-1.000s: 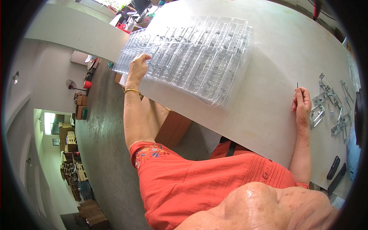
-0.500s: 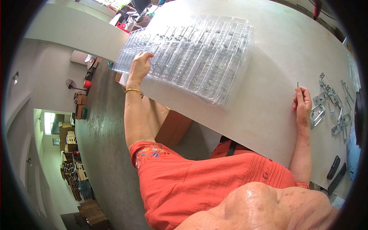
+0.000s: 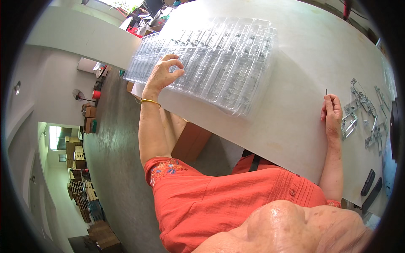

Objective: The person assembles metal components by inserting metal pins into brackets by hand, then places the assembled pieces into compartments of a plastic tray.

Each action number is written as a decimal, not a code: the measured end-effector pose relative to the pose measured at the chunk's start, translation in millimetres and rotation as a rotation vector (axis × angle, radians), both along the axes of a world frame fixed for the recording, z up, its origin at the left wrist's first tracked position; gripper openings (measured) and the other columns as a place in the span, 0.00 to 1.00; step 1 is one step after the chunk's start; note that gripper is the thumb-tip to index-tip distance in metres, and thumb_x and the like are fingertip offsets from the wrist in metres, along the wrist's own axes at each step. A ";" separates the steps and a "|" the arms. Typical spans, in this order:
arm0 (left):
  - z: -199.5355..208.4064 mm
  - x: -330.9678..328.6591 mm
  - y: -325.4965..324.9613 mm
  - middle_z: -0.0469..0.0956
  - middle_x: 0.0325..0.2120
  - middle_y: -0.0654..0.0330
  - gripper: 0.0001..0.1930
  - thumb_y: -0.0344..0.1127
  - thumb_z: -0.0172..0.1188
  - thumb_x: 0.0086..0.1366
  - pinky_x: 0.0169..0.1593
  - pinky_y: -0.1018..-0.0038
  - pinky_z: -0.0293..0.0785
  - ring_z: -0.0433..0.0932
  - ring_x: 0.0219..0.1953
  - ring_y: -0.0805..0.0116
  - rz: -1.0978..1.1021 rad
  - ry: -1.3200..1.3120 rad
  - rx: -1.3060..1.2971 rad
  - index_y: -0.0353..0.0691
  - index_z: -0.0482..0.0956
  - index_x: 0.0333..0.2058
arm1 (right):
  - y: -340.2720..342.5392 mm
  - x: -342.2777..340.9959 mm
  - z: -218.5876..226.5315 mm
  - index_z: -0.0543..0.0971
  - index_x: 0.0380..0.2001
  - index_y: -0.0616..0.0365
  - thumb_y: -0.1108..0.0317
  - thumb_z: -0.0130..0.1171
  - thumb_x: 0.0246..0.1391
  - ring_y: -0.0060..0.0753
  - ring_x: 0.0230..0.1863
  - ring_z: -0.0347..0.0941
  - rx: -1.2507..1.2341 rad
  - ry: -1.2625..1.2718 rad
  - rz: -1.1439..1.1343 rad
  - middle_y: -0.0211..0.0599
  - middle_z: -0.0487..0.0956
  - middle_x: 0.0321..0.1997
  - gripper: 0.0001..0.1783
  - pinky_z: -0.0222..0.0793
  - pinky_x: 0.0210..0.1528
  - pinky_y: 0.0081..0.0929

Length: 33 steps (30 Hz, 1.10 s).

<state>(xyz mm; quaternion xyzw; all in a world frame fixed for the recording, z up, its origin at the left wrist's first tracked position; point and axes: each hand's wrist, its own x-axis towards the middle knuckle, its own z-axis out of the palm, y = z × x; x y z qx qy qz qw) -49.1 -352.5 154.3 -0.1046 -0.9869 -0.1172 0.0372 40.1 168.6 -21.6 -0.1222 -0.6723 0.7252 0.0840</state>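
Note:
My left hand (image 3: pixel 165 74), with a gold-coloured bangle at its wrist, hovers at the near left part of a stack of clear plastic trays (image 3: pixel 230 102). Its thumb and forefinger curve into a C with a small gap, and nothing shows between them. Rows of slots in the top tray hold slim metal parts, blurred by glare. At the right of the table, my right hand (image 3: pixel 332 114) is closed, pinching a thin dark pin (image 3: pixel 326 91) that stands up from the fingertips. Silvery metal brackets (image 3: pixel 366 103) lie loosely just right of that hand.
The pale table (image 3: pixel 291 101) carries the trays and brackets. Two long black objects (image 3: pixel 372 195) lie near its lower right edge. A brown cardboard box (image 3: pixel 192 142) stands below the near edge. Farther left, a fan (image 3: pixel 78 94) and stacked cartons (image 3: pixel 90 110) line the wall.
My left hand has shifted right over the trays, and its thumb and forefinger have spread into a C. My right hand stays almost in place with the pin.

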 end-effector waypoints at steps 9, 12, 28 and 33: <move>-5.1 -2.9 1.2 0.77 0.55 0.55 0.09 0.35 0.68 0.58 0.57 0.63 0.73 0.75 0.58 0.56 0.022 0.025 0.037 0.40 0.86 0.37 | -1.5 4.7 6.0 0.75 0.40 0.54 0.61 0.54 0.69 0.12 0.18 0.60 -0.018 -0.018 -0.007 0.21 0.69 0.24 0.09 0.56 0.19 0.15; -4.6 -4.4 3.4 0.78 0.53 0.53 0.09 0.34 0.68 0.58 0.57 0.65 0.72 0.77 0.56 0.56 -0.032 0.066 0.018 0.39 0.86 0.37 | -0.5 6.1 8.8 0.75 0.41 0.55 0.60 0.55 0.68 0.12 0.19 0.61 0.015 -0.035 -0.024 0.22 0.69 0.23 0.10 0.56 0.19 0.15; 3.7 106.5 279.3 0.82 0.42 0.48 0.07 0.20 0.66 0.56 0.51 0.64 0.77 0.81 0.46 0.54 -0.651 0.593 0.367 0.33 0.84 0.35 | -14.5 11.0 -5.4 0.76 0.39 0.58 0.66 0.58 0.65 0.21 0.26 0.65 0.417 0.248 0.002 0.24 0.72 0.23 0.07 0.64 0.30 0.25; -43.8 93.9 395.5 0.79 0.33 0.54 0.04 0.28 0.65 0.58 0.43 0.63 0.74 0.78 0.37 0.52 -0.827 0.158 0.572 0.36 0.80 0.32 | -13.7 -1.0 -38.0 0.74 0.44 0.55 0.64 0.57 0.62 0.45 0.35 0.78 0.549 0.547 0.021 0.41 0.80 0.31 0.10 0.71 0.37 0.37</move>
